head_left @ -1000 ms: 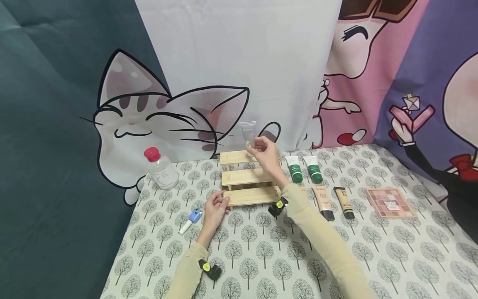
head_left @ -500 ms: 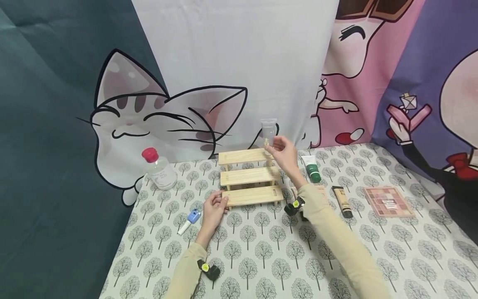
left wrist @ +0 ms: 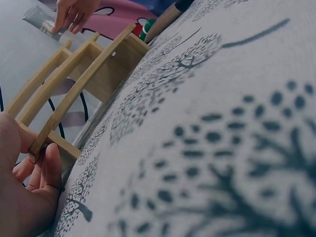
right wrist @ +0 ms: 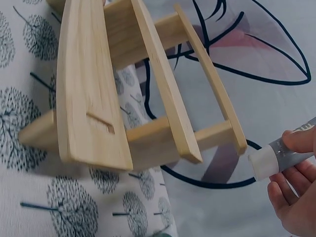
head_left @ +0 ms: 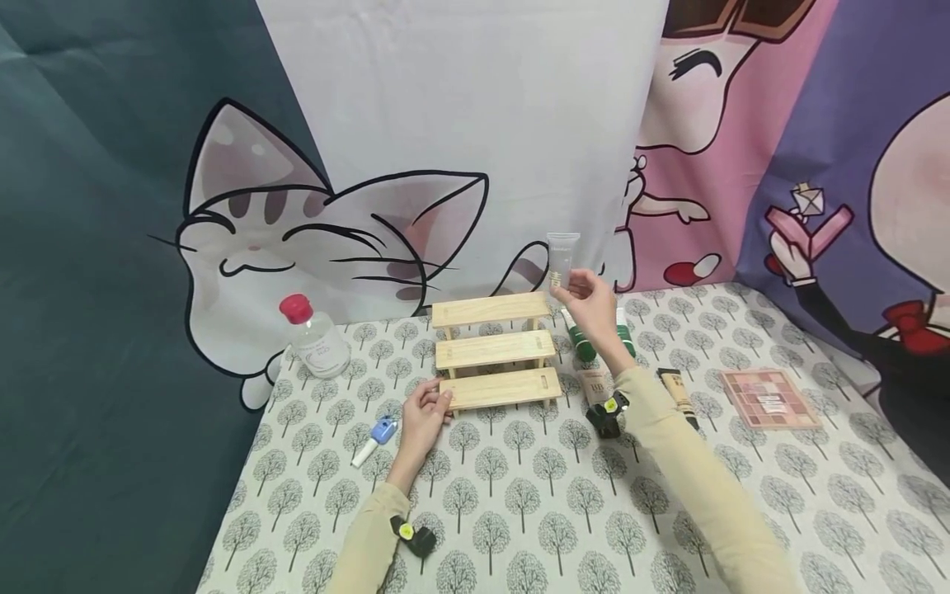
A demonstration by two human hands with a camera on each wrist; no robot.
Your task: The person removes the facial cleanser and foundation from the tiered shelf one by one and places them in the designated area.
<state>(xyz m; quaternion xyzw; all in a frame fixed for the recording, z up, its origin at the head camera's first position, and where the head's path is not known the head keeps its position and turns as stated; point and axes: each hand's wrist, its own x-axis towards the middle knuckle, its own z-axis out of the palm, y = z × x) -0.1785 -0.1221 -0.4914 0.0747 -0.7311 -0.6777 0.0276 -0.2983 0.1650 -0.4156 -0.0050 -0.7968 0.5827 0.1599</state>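
Observation:
A three-tier wooden step rack (head_left: 496,350) stands at the back middle of the table. At the left end of its lowest step, my left hand (head_left: 423,425) grips the board between thumb and fingers; the left wrist view shows this thumb (left wrist: 11,136) on top. My right hand (head_left: 596,318) holds a grey squeeze tube (head_left: 562,257) upright, just right of the top step. In the right wrist view the tube's white cap (right wrist: 263,163) points down, apart from the rack's right end. All three steps are bare.
Two green-and-white tubes (head_left: 583,340) lie partly hidden behind my right hand. A BB cream tube (head_left: 594,386), a beige-and-black tube (head_left: 675,388) and an eyeshadow palette (head_left: 770,398) lie to the right. Left are a red-capped bottle (head_left: 321,342) and a blue-and-white bottle (head_left: 377,437).
My right hand has carried the grey tube rightward from over the top step to beyond its right end. My left hand has stayed on the lowest step.

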